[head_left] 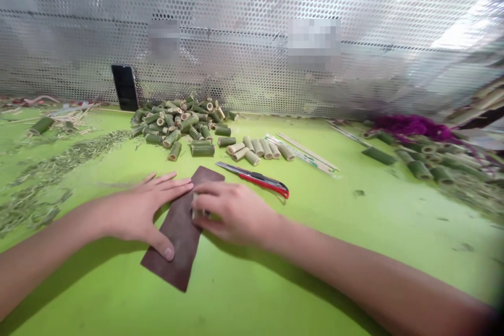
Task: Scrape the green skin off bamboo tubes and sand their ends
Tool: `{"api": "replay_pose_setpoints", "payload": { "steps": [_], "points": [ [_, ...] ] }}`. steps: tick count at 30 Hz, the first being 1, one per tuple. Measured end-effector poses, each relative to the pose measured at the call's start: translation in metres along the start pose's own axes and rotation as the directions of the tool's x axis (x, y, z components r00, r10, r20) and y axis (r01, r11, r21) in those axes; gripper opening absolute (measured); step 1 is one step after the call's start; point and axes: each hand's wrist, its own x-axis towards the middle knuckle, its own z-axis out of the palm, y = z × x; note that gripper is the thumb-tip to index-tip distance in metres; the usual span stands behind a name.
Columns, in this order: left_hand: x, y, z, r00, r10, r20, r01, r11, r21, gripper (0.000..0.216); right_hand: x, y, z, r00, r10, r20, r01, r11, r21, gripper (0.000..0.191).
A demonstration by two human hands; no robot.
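A strip of dark brown sandpaper point(177, 241) lies aslant on the green tabletop. My left hand point(137, 207) is spread flat, its thumb and fingertips pressing on the strip's left side. On the upper right part of the strip, my right hand point(232, 212) closes its fingers round a short piece of bamboo point(194, 205); only a pale bit of it shows, the rest hidden by the fingers. Just beyond the right hand is a red utility knife point(263, 180) with its blade out, pointing left.
Green bamboo pieces point(185, 121) are heaped near the perforated metal wall point(236, 0), where a phone point(125, 88) leans. Several peeled pieces point(258, 148) lie in front of thin sticks point(309, 152). Shavings point(74, 160) cover the left; purple fibre point(417, 128) and more bamboo lie right.
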Motion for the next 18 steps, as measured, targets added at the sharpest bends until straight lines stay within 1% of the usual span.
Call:
{"api": "replay_pose_setpoints", "payload": {
  "steps": [2, 4, 7, 8, 9, 12, 13, 14, 16, 17, 18],
  "points": [
    [0.000, -0.001, 0.000, 0.999, 0.039, 0.012, -0.039, 0.999, 0.020, 0.130, -0.001, -0.011, 0.004, 0.996, -0.088, 0.022, 0.088, 0.996, -0.009, 0.013],
    [0.000, -0.001, 0.000, 0.998, 0.063, 0.010, -0.064, 0.997, 0.032, 0.130, -0.001, -0.014, 0.006, 0.992, -0.124, 0.013, 0.124, 0.992, -0.010, 0.014],
    [0.000, 0.001, 0.001, 0.999, 0.050, -0.017, -0.050, 0.998, 0.033, 0.134, -0.001, -0.013, 0.006, 0.998, -0.030, -0.053, 0.031, 0.999, 0.024, 0.016],
    [0.000, 0.002, 0.001, 0.999, 0.045, -0.029, -0.044, 0.998, 0.035, 0.134, -0.001, -0.013, 0.007, 0.998, -0.018, -0.063, 0.021, 0.999, 0.047, 0.017],
    [0.000, 0.004, 0.002, 0.998, 0.046, -0.035, -0.044, 0.998, 0.040, 0.134, 0.000, -0.013, 0.007, 0.997, -0.040, -0.060, 0.044, 0.997, 0.067, 0.018],
    [0.000, 0.006, 0.002, 0.998, 0.051, -0.037, -0.049, 0.997, 0.057, 0.134, 0.001, -0.012, 0.007, 0.981, -0.192, -0.016, 0.193, 0.973, 0.124, 0.018],
    [0.000, 0.007, 0.002, 0.998, 0.047, -0.031, -0.046, 0.997, 0.060, 0.134, 0.001, -0.011, 0.006, 0.981, -0.196, -0.002, 0.195, 0.972, 0.130, 0.017],
    [0.000, 0.007, 0.002, 0.999, 0.041, -0.024, -0.040, 0.997, 0.060, 0.136, 0.002, -0.009, 0.005, 0.987, -0.158, 0.007, 0.156, 0.980, 0.126, 0.017],
    [0.000, 0.008, 0.001, 1.000, 0.025, -0.014, -0.025, 0.998, 0.054, 0.137, 0.002, -0.008, 0.003, 1.000, -0.028, 0.010, 0.027, 0.994, 0.109, 0.014],
    [-0.001, 0.009, 0.000, 1.000, 0.019, -0.011, -0.018, 0.999, 0.050, 0.136, 0.002, -0.009, 0.003, 1.000, 0.007, 0.005, -0.007, 0.994, 0.105, 0.013],
    [-0.001, 0.010, -0.001, 1.000, 0.014, -0.009, -0.013, 0.999, 0.048, 0.135, 0.001, -0.011, 0.004, 1.000, -0.007, -0.001, 0.007, 0.994, 0.111, 0.013]
  ]
}}
